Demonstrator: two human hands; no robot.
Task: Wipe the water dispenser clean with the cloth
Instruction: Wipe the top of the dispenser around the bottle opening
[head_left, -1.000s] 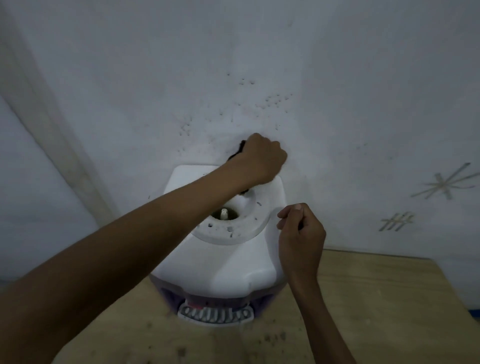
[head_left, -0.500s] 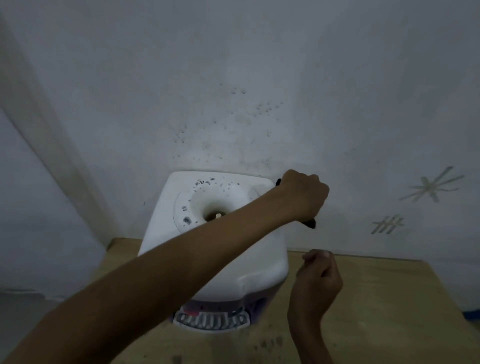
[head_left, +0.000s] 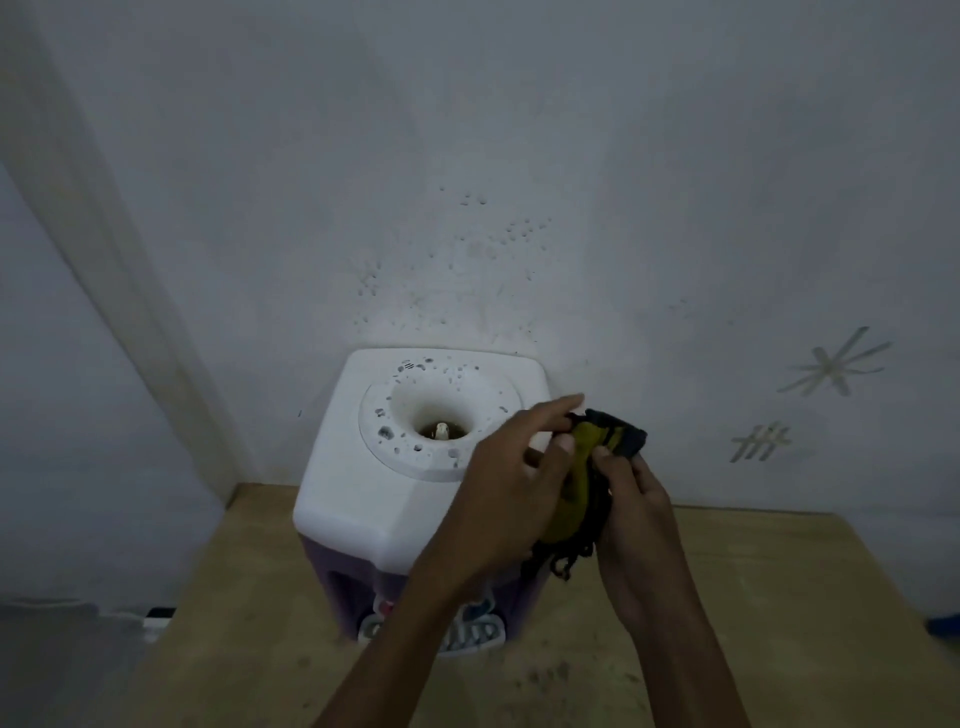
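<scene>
We hold the yellow-and-dark cloth (head_left: 582, 483) bunched between both hands, left hand (head_left: 511, 488) and right hand (head_left: 636, 512) fingers pinching it beside the water dispenser (head_left: 363, 499), whose speckled top ring seemingly remains unwiped.

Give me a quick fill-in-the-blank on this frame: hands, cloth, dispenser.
1. The cloth is held by ____ hands.
2. The water dispenser stands on a ____ table.
3. The dispenser's top is ____ in colour.
4. The left hand and right hand hold the cloth over the dispenser's ____ side.

Missing words: both; wooden; white; right
</scene>
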